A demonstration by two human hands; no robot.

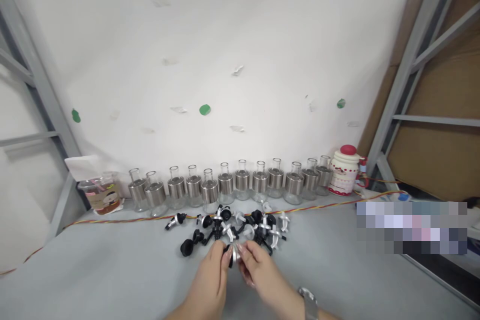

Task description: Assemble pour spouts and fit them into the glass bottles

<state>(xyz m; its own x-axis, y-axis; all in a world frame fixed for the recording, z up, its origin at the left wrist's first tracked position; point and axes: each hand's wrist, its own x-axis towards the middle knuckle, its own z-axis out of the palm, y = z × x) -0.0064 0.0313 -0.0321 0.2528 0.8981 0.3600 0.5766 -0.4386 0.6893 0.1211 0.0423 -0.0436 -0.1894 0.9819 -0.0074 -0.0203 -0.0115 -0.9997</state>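
Note:
Low in the middle of the view, my left hand [210,275] and my right hand [261,269] meet around a small black and silver bottle pourer [234,256]. The fingers of my left hand pinch its black side, while those of my right hand close on its silver side. Fingertips hide part of it. Just beyond my hands lies a loose heap of similar parts, among them a black stopper [186,247], a silver pourer with a black plug [175,220] and a silver and white pourer [275,236].
Several glass bottles with metal sleeves [176,186] stand in a row along the white wall. A white jar with a red lid [343,172] is at their right, a plastic cup [101,195] at their left. A twisted red and yellow wire [146,218] crosses the grey table [123,265].

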